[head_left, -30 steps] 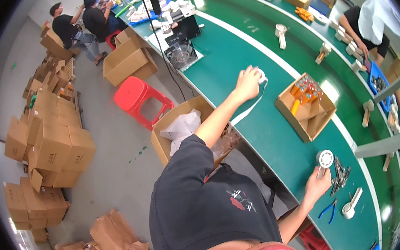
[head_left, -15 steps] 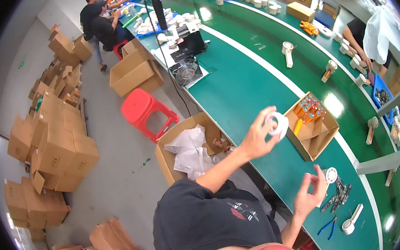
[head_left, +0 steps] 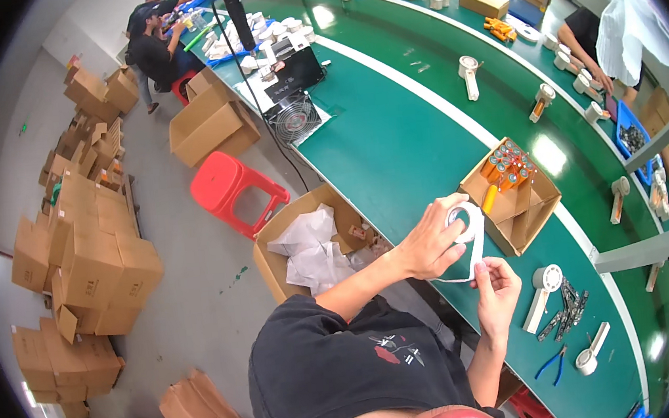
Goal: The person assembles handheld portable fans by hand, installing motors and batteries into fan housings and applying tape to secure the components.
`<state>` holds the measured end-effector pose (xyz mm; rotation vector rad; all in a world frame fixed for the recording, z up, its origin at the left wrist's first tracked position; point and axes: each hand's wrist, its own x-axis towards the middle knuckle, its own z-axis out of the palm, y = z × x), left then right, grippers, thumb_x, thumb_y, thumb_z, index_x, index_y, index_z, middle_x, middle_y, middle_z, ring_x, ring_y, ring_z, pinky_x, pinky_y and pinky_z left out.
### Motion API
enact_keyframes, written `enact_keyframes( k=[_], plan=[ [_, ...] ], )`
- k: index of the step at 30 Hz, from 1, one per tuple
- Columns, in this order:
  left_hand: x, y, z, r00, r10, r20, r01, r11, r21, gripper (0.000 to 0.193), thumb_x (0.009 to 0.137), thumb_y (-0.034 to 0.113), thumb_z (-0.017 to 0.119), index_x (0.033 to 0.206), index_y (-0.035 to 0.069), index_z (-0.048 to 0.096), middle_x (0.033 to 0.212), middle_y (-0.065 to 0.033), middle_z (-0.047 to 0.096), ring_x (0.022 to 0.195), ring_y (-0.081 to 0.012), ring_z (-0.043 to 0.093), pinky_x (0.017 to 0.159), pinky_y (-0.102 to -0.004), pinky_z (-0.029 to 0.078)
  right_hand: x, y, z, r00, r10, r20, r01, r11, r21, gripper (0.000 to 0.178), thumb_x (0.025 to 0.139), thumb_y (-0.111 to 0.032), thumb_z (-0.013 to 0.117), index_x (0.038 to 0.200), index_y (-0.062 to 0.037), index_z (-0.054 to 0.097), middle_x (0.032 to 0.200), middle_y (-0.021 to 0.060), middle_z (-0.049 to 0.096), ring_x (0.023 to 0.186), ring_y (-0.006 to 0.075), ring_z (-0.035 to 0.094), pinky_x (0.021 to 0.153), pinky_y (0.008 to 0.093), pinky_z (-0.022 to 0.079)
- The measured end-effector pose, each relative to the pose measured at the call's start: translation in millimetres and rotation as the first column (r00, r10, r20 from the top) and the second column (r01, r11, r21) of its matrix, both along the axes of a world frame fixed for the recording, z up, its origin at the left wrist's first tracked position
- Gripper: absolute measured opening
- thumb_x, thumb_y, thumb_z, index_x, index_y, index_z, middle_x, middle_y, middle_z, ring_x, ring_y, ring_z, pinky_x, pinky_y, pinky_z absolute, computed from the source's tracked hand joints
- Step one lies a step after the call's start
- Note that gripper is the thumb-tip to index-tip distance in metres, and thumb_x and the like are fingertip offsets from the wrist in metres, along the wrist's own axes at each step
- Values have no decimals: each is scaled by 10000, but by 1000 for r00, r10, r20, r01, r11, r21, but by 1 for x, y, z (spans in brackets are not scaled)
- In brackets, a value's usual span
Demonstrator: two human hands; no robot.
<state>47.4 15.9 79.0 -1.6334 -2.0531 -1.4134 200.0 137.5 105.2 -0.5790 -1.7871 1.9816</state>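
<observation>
My left hand is closed around a roll of white tape, held above the green bench near its edge. A strip of tape hangs off the roll, and my right hand pinches it between thumb and fingers. Just beyond the roll stands a cardboard box with dividers, holding orange cylindrical cells with wires. To the right of my right hand lie a white handheld fan, a heap of small dark parts, blue-handled pliers and a second white fan.
An open carton with white sheets touches the bench edge on my left, beside a red stool. A dark device with a round fan grille sits farther up the bench. Handheld fans stand along the green belt. Other people work across and at far left.
My right hand has come up and left to the roll and now grips the tape's end. A strip of tape is drawn out from the roll. My view has shifted slightly.
</observation>
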Motion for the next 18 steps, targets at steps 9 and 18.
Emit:
enact_keyframes(
  k=[9, 18],
  plan=[
    [-10, -5, -5, 958, 51, 283, -91, 987, 130, 237, 913, 83, 490, 1066, -95, 454, 1389, -349, 278, 1207, -461, 416, 1082, -502, 335, 5, -31, -4, 952, 303, 46, -294, 945, -142, 78, 950, -60, 677, 922, 2, 640, 743, -13, 629, 625, 40, 565, 592, 191, 462],
    [-12, -13, 4, 601, -188, 777, -191, 910, 368, 398, 964, 191, 451, 1312, 1, 488, 1211, -104, 485, 1023, -182, 543, 882, -314, 470, -14, -36, 2, 949, 292, 118, -315, 874, 371, 104, 886, -77, 698, 870, 15, 654, 613, 80, 568, 552, 125, 490, 553, 291, 420]
  ],
)
